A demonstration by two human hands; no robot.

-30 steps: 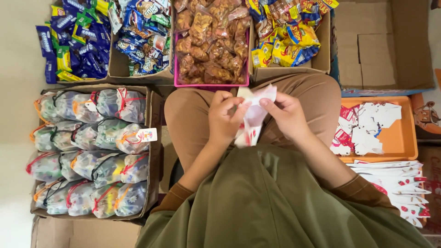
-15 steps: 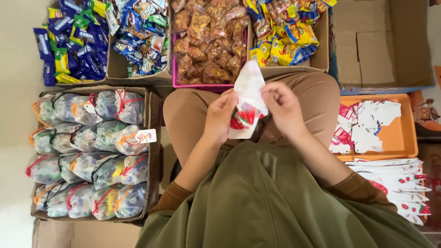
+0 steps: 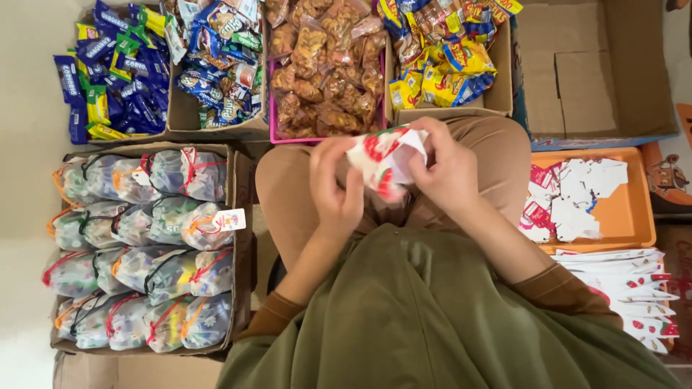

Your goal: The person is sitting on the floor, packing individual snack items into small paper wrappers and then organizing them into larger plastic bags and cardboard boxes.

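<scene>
Since the earlier frame, the white pouch with red strawberry print [image 3: 382, 162] has gone from hanging upright and flat between the hands to lying sideways and spread open above the lap. The left hand [image 3: 335, 191] has shifted upward; its fingers pinch the left edge of the pouch. The right hand [image 3: 443, 169] pinches the right edge, fingers curled over the rim, pulling the mouth apart.

The pouch is held over the tan trousers [image 3: 288, 180], just below the pink tray of brown snack packets [image 3: 324, 72].

Surrounding items:
- Cardboard box of blue and green wrapped biscuits [image 3: 115, 68], upper left.
- Box of blue snack sachets [image 3: 220, 57], beside it.
- Box of yellow and blue packets [image 3: 443, 61], upper right.
- Cardboard box of filled drawstring bags [image 3: 140, 245], left.
- Orange tray [image 3: 631, 216] with white cut-out tags, right.
- Stack of flat strawberry-print pouches [image 3: 634, 295], lower right
</scene>
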